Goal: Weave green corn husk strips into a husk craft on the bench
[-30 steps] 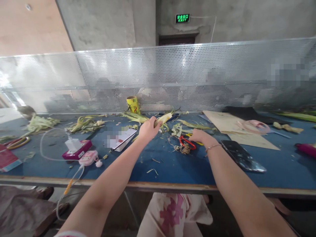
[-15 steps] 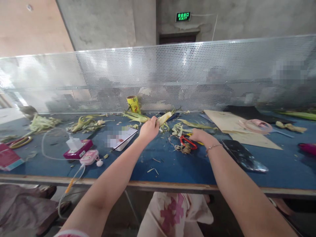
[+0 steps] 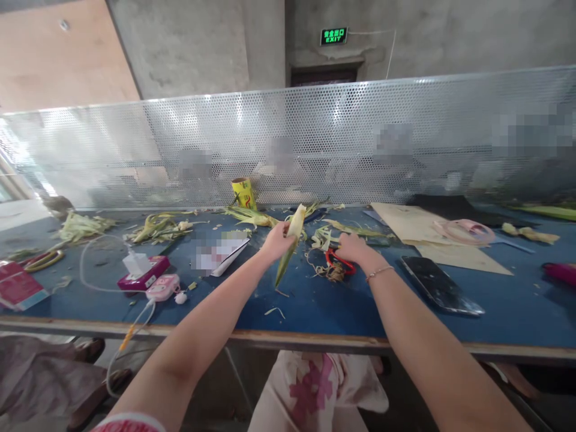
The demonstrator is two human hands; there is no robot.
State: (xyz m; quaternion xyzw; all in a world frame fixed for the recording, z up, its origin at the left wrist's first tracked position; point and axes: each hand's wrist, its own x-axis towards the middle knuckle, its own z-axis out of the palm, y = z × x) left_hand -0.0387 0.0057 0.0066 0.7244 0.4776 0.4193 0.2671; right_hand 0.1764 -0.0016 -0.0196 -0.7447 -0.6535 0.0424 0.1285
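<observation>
Grip L: left hand clamped on corn ear, tilted, just left of red scissors.
Grip R: right hand on scissors; can't tell if clamped.
Risk: scissors nr left hand, slip could nick it.

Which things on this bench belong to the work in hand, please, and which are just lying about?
In hand: corn husk in the left hand; red scissors under the right hand.
Lying about: phone, yellow cup, charger, cardboard.
</observation>
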